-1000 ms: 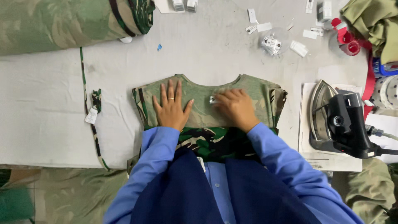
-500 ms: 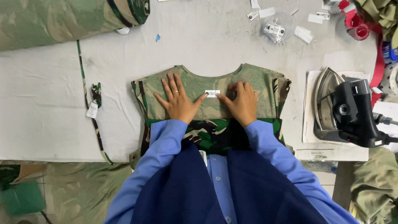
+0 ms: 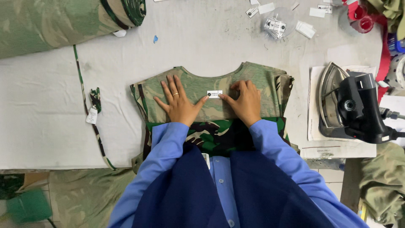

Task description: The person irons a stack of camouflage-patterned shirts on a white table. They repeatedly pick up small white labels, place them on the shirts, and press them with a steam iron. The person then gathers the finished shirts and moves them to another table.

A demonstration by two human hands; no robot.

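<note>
Your left hand [image 3: 179, 103] lies flat and open on the camouflage-printed fabric garment piece [image 3: 211, 105], fingers fanned, a ring on one of them, its thumb reaching toward the small white rectangular label [image 3: 214, 94]. It grasps nothing; it presses the cloth down, which looks meant to keep the layer smooth and stop it sliding. Your right hand [image 3: 244, 103] is also unclenched but more gathered, its fingers curled slightly, with the thumb tip at the label's right edge. Between the two thumbs the label sits just below the curved neckline, roughly centred on the piece, so it seems you are pinning it in position with both hands rather than gripping it.

The garment piece lies on the pale grey padded work table [image 3: 42, 118], its paler reverse side up, with a darker green camouflage layer showing beneath your blue sleeves at the near edge. To its left a narrow camouflage strip [image 3: 95, 114] with a white tag trails across the table. At the far left lies a large roll of camouflage cloth [image 3: 59, 21]. To your right a black-handled steam iron [image 3: 350, 105] rests on its side on a white pad, apart from the garment. Loose white labels [image 3: 306, 28] and a small clear bag of them are scattered at the far edge.
</note>
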